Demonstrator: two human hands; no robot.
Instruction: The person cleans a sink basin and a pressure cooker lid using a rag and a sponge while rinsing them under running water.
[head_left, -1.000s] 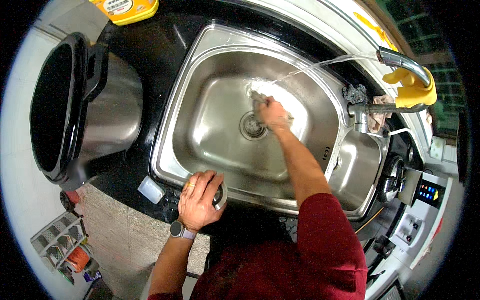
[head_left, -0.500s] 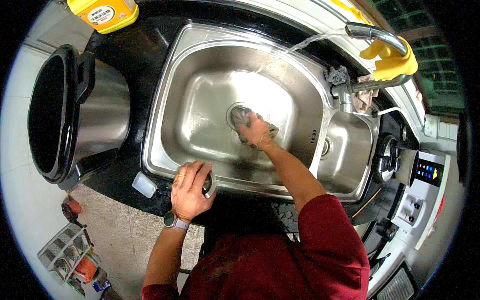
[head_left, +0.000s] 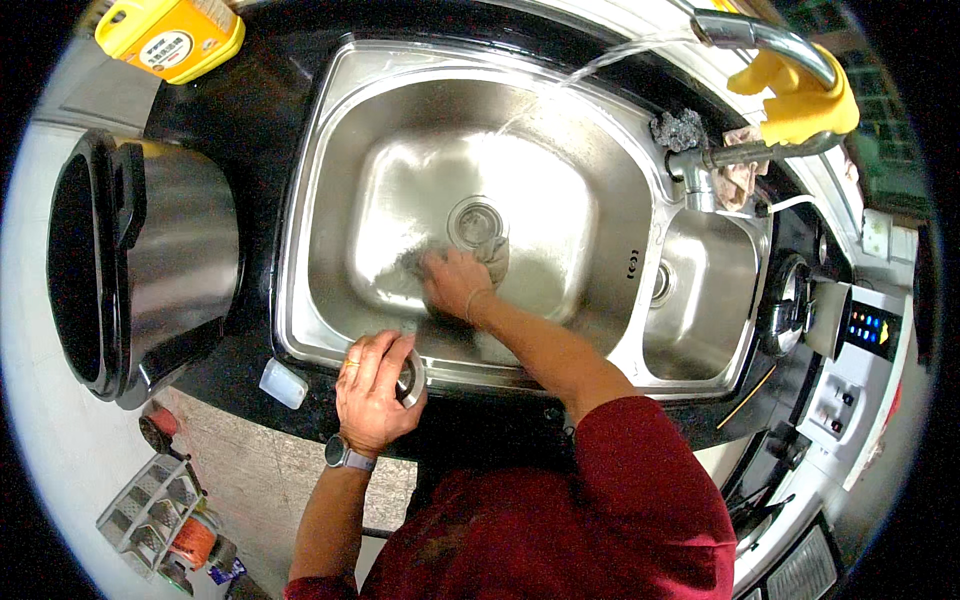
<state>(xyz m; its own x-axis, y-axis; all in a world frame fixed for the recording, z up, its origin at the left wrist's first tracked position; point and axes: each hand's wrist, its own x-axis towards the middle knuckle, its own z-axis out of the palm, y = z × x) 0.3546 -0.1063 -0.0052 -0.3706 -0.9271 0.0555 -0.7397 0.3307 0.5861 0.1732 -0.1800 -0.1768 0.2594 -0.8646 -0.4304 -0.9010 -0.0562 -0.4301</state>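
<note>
right hand (head_left: 455, 282): down in the big sink (head_left: 330, 200), palm flat, fingers pressing a grey rag (head_left: 490, 255) against the basin floor just near-left of the drain (head_left: 477, 222). Grip is a press more than a clench; rag is bunched under my fingertips.
left hand (head_left: 375, 390): on the sink's near rim, closed around a small round metal piece, looks like the strainer (head_left: 408, 378). Fingers hide most of it.
rag: partly under my right hand, touching the drain's edge, wet.
rag handling: I judge it soft, limp, light, soaked and slippery on steel. Best taken by bunching the middle under the fingers; a corner pinch would let it drag.
strainer handling: probably stiff, light, wet and slick. Hold it around the rim.
water: stream from the tap (head_left: 760, 35) arcs into the far side of the basin.
tap: far right, yellow glove (head_left: 800, 95) draped over it.
scourer (head_left: 678, 130): steel wool on the ledge by the tap base.
small basin (head_left: 700, 290): right of the big one.
pot (head_left: 140, 260): large steel pot lying on its side, left of the sink, well apart from my hands.
yellow tub (head_left: 170, 35): far left on the counter.
watch (head_left: 340, 453): on my left wrist.
</note>
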